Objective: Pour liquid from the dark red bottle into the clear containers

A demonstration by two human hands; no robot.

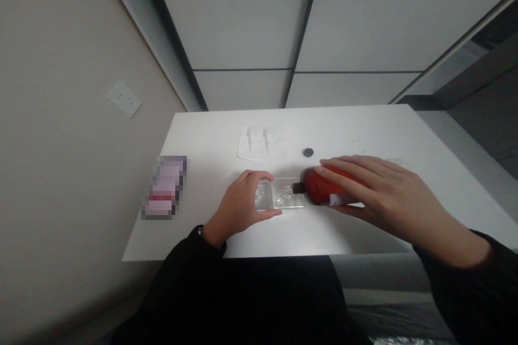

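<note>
My left hand point(238, 202) is closed around a pair of clear, see-through bottles point(285, 199) lying side by side on the table, thumb on the near edge and fingers on the far edge. A large red bottle point(318, 186) is tipped nearly flat in my right hand point(390, 194), its dark, uncapped neck pointing left at the clear bottles' right end. I cannot tell whether liquid is flowing. Beyond the red bottle lies a dark round cap point(308, 152). Two whitish spray or pump heads with thin tubes point(267, 136) rest on a white tissue point(243, 150).
A blurred pink and dark pack point(165, 183) lies at the left side of the white table point(202, 140). A wall with a power outlet point(125, 99) stands on the left, and pale panelled doors point(243, 29) are behind the table.
</note>
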